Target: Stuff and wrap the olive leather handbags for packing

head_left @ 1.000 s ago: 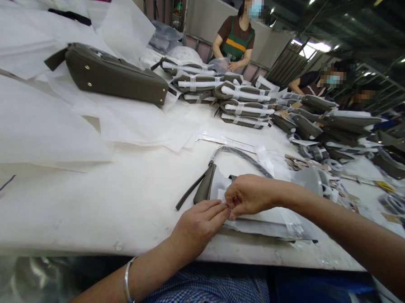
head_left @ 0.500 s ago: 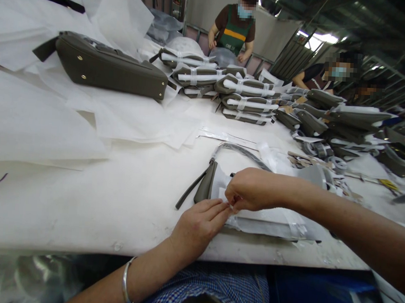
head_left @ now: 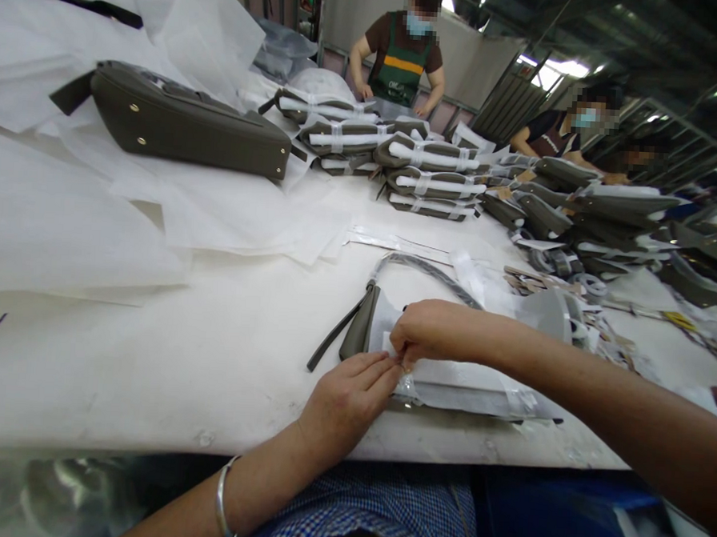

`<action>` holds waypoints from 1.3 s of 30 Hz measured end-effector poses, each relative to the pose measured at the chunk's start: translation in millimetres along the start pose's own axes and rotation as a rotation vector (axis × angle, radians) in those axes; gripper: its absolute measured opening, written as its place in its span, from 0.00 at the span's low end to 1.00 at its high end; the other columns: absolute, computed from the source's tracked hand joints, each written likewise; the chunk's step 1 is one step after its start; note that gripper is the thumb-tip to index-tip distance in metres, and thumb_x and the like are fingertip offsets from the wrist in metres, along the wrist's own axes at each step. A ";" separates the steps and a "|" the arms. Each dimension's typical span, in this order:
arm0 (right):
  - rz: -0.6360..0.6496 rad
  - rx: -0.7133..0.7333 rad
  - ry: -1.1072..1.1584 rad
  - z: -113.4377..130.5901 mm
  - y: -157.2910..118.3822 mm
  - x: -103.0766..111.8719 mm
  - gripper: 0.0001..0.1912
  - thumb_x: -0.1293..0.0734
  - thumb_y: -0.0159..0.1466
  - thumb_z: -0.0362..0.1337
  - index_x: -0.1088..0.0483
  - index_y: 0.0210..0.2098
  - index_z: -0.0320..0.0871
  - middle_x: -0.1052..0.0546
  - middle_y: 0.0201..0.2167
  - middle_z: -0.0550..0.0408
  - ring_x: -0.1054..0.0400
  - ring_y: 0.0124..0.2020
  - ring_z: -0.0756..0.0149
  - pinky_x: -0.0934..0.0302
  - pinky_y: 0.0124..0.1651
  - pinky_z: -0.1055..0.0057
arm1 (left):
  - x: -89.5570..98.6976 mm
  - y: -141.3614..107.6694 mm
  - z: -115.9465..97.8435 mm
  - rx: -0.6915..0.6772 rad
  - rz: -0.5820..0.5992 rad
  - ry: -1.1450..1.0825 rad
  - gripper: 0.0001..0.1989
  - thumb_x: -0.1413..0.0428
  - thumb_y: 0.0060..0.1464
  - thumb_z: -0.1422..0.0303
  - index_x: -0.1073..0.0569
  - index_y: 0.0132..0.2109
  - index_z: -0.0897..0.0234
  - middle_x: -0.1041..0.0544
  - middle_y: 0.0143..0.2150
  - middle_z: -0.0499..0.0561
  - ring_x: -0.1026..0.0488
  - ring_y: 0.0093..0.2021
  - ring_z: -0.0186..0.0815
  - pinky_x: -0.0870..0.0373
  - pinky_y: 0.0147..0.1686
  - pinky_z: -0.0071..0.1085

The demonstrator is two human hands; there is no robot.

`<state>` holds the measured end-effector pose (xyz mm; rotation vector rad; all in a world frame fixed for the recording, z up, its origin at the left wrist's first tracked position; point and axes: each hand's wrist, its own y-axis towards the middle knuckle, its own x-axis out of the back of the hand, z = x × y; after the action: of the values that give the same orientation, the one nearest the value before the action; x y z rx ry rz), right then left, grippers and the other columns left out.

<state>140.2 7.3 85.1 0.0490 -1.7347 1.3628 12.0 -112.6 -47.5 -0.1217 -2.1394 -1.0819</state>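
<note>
An olive-grey handbag (head_left: 360,325) lies on the white table at its front edge, its body covered with white sheet. Its handle (head_left: 434,269), wrapped in clear film, arches away at the far side, and a loose strap (head_left: 334,335) sticks out to the left. My left hand (head_left: 352,392) rests on the bag's near left part with fingers stretched out together. Just beyond those fingertips, my right hand (head_left: 418,332) is closed in a pinch at a strip of clear tape (head_left: 408,383); the fingertips are partly hidden. Another taped spot (head_left: 523,401) shows toward the bag's right end.
An unwrapped olive handbag (head_left: 191,127) lies on white paper sheets (head_left: 66,213) at the left. Stacked wrapped bags (head_left: 432,176) stand at the back, with more bags (head_left: 614,206) at the right. Two co-workers (head_left: 399,62) are behind the table. Cardboard scraps (head_left: 529,281) lie right.
Both hands stay at the same place on the bag, the right fingertips shifting slightly. The whole view has moved a little. The co-worker at the back has changed arm position.
</note>
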 end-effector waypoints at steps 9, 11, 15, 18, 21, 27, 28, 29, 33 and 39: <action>-0.023 -0.015 -0.001 4.9 3.1 1.2 0.08 0.26 0.56 0.39 0.18 0.36 0.47 0.18 0.30 0.55 0.31 0.29 0.68 0.50 0.29 0.73 | 1.8 0.3 -2.6 -0.005 -0.012 0.012 0.11 0.49 0.64 0.75 0.28 0.52 0.68 0.22 0.51 0.56 0.26 0.51 0.39 0.26 0.54 0.36; -0.028 -0.010 0.001 3.9 3.4 1.1 0.08 0.26 0.56 0.39 0.18 0.35 0.46 0.19 0.29 0.55 0.32 0.27 0.69 0.51 0.29 0.73 | 3.5 2.1 -3.9 0.003 -0.003 0.009 0.10 0.50 0.64 0.75 0.28 0.50 0.68 0.22 0.48 0.56 0.25 0.49 0.39 0.25 0.52 0.36; -0.099 -0.030 -0.042 -2.3 4.2 0.9 0.11 0.27 0.58 0.42 0.18 0.35 0.42 0.20 0.29 0.52 0.34 0.28 0.68 0.52 0.29 0.72 | 5.0 4.5 -5.9 0.004 0.038 0.046 0.12 0.51 0.65 0.74 0.28 0.51 0.66 0.22 0.43 0.54 0.25 0.44 0.39 0.23 0.44 0.36; -0.145 -0.031 -0.003 -11.5 6.6 -1.6 0.13 0.26 0.56 0.46 0.19 0.35 0.43 0.20 0.29 0.53 0.34 0.27 0.67 0.52 0.28 0.72 | 3.8 4.0 -6.9 -0.006 0.048 0.065 0.13 0.52 0.65 0.74 0.28 0.53 0.64 0.23 0.44 0.55 0.25 0.44 0.38 0.23 0.44 0.36; -0.201 -0.038 0.080 -22.0 8.9 -7.5 0.15 0.25 0.53 0.48 0.19 0.34 0.44 0.20 0.28 0.55 0.33 0.27 0.68 0.52 0.29 0.72 | 1.6 2.9 -7.7 0.003 0.024 0.069 0.13 0.51 0.65 0.74 0.27 0.53 0.64 0.23 0.45 0.55 0.25 0.46 0.38 0.24 0.47 0.35; -0.343 -0.015 0.336 -35.7 6.4 -28.8 0.12 0.25 0.51 0.45 0.20 0.29 0.43 0.21 0.25 0.58 0.33 0.27 0.69 0.49 0.29 0.74 | -3.1 0.6 -9.4 0.005 -0.011 0.100 0.13 0.50 0.64 0.75 0.26 0.52 0.65 0.23 0.50 0.56 0.26 0.51 0.41 0.24 0.50 0.38; -0.377 -0.007 0.386 -36.7 6.1 -33.3 0.11 0.25 0.51 0.44 0.21 0.29 0.43 0.22 0.25 0.58 0.34 0.26 0.69 0.49 0.29 0.74 | -3.8 0.0 -9.5 0.003 -0.008 0.102 0.13 0.50 0.64 0.75 0.26 0.52 0.65 0.23 0.53 0.57 0.26 0.52 0.41 0.25 0.51 0.38; -0.413 0.001 0.434 -37.6 6.3 -37.8 0.11 0.25 0.52 0.43 0.21 0.28 0.42 0.23 0.24 0.58 0.34 0.26 0.70 0.48 0.29 0.74 | -4.4 -0.7 -9.6 -0.003 -0.006 0.104 0.13 0.50 0.64 0.75 0.26 0.53 0.65 0.24 0.56 0.57 0.26 0.54 0.41 0.25 0.53 0.39; -0.561 -0.009 0.558 -43.2 12.0 -53.3 0.13 0.24 0.51 0.44 0.24 0.26 0.40 0.25 0.21 0.60 0.35 0.25 0.70 0.46 0.30 0.75 | -5.0 -2.4 -10.6 -0.047 -0.001 0.124 0.16 0.51 0.64 0.76 0.28 0.55 0.66 0.24 0.57 0.56 0.27 0.57 0.43 0.26 0.55 0.42; -0.862 -0.197 0.540 -60.5 12.7 -65.7 0.12 0.30 0.60 0.43 0.25 0.31 0.38 0.22 0.29 0.50 0.31 0.32 0.64 0.42 0.36 0.71 | -2.8 -2.1 -14.7 -0.061 -0.003 0.144 0.17 0.51 0.62 0.78 0.28 0.56 0.64 0.22 0.55 0.55 0.25 0.55 0.42 0.24 0.53 0.44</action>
<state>209.5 29.3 31.7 0.2610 -1.1515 0.4982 21.5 -124.1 -45.0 -0.0674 -1.9794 -1.1239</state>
